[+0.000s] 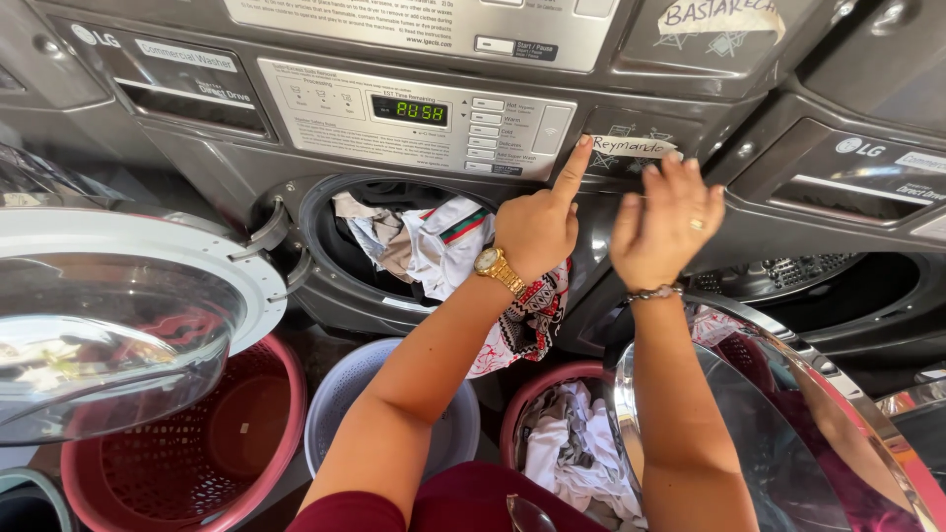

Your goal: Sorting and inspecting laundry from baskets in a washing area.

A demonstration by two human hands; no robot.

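White paper label (634,147), taped, perhaps crooked.

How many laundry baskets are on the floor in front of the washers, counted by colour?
Red baskets: 2, one empty at the left and one holding white laundry.
Pale blue-grey basket: 1, in the middle.
Total: 3 baskets.

Washing machines: three in the row, the middle front-loader (394,236) at centre, one at the far left (59,89), one at the right (847,236)
Open round glass doors: two, left (108,315) and lower right (788,424)
Laundry baskets: four, two red (187,433) (552,384), one pale blue (340,394), one grey-green at the lower left corner (25,498)
Hands: two, the left hand (537,227) and the right hand (670,227)
Wristwatches: one, gold (498,268)
Bracelets: one (652,293)
Rings: one (697,224)
Lit displays: one, green (422,111)
Paper tape labels: two (631,146) (719,15)
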